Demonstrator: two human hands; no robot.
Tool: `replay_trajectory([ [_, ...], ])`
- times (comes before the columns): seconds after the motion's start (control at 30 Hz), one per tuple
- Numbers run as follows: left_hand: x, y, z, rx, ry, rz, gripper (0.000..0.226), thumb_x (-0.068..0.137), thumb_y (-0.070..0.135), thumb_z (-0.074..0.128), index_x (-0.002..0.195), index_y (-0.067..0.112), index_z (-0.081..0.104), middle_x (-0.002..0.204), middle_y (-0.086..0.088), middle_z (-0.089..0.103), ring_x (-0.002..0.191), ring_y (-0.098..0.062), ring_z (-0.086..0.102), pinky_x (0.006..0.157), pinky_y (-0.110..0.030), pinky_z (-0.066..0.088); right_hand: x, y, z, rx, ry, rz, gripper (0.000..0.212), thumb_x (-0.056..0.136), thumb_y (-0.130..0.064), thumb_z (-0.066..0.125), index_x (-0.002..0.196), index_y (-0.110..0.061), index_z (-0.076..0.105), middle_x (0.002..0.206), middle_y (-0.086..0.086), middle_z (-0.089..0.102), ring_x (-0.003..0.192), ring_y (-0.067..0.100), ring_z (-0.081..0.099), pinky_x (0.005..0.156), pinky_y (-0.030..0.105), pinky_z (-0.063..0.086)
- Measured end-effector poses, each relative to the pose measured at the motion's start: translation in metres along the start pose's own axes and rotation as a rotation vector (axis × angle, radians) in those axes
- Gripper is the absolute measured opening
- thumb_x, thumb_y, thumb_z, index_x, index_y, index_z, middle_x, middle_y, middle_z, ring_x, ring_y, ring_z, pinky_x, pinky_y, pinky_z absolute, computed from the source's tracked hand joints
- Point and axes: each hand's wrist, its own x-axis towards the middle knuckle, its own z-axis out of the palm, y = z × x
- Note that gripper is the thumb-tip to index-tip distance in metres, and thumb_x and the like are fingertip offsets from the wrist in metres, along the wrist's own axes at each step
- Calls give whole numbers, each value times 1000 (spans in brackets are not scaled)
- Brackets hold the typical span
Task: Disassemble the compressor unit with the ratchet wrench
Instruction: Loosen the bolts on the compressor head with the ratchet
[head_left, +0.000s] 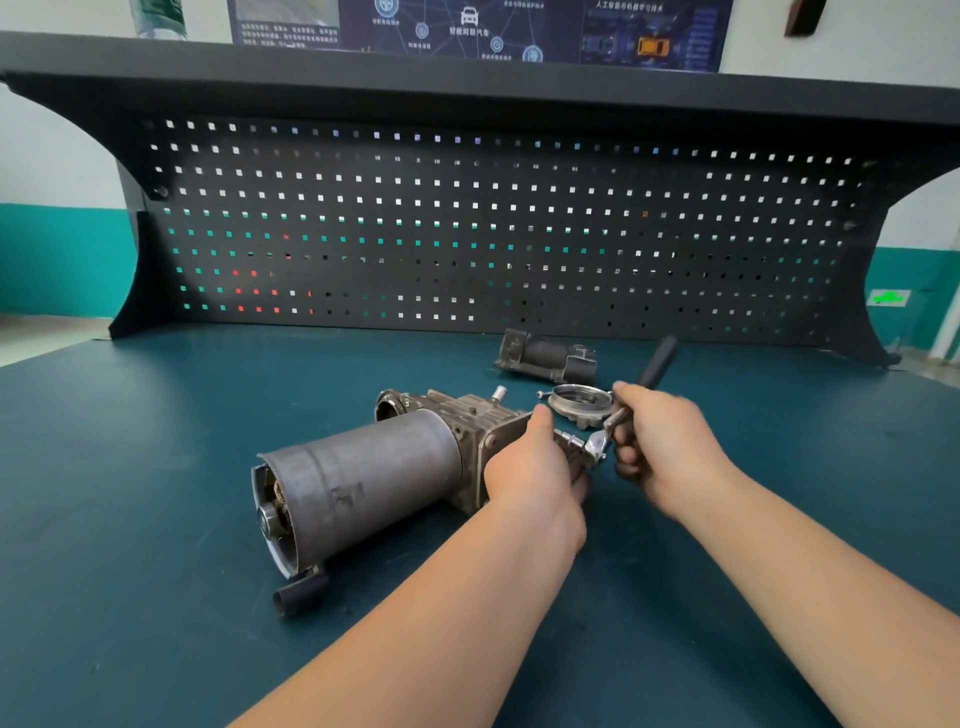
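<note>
The compressor unit (363, 478) lies on its side at the centre of the teal counter (156, 441), its grey motor can pointing toward seven o'clock and its cast housing toward one o'clock. The left hand (535, 467) sits at the housing's three o'clock end, grip curled round the chrome extension there. The right hand (665, 441), just beside it, has its grip wrapped tight round the ratchet wrench (623, 415), chrome head by the left hand's fingers, black handle angled up toward one o'clock. A loose metal ring (579, 402) lies on the counter just behind the hands. Farther back at twelve o'clock rests a smaller dark part (545, 356), before the black pegboard (467, 218).
</note>
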Motion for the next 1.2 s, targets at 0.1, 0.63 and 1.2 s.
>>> replay_trajectory([
  [0.1, 1, -1, 0, -14, 8, -9, 20, 90, 31, 62, 97, 11, 62, 102, -9, 69, 75, -20, 66, 54, -27, 52, -6, 0, -1, -281, 34, -502, 28, 92, -29, 54, 66, -18, 49, 45, -8, 46, 47, 16, 41, 51, 28, 35],
  [0.63, 3, -1, 0, -66, -41, 25, 22, 91, 22, 61, 105, 5, 64, 102, -13, 71, 81, -24, 68, 46, -24, 54, -3, -4, -3, 13, -34, 152, 26, 95, -20, 46, 71, -12, 45, 39, 0, 40, 25, 9, 30, 32, 15, 23],
  [1.2, 2, -2, 0, 11, -126, -21, 16, 94, 17, 57, 101, 6, 65, 87, -11, 70, 74, -20, 66, 59, -30, 54, -14, -4, 4, -312, 47, -471, 30, 92, -29, 52, 64, -19, 49, 42, -9, 47, 41, 7, 42, 45, 24, 34],
])
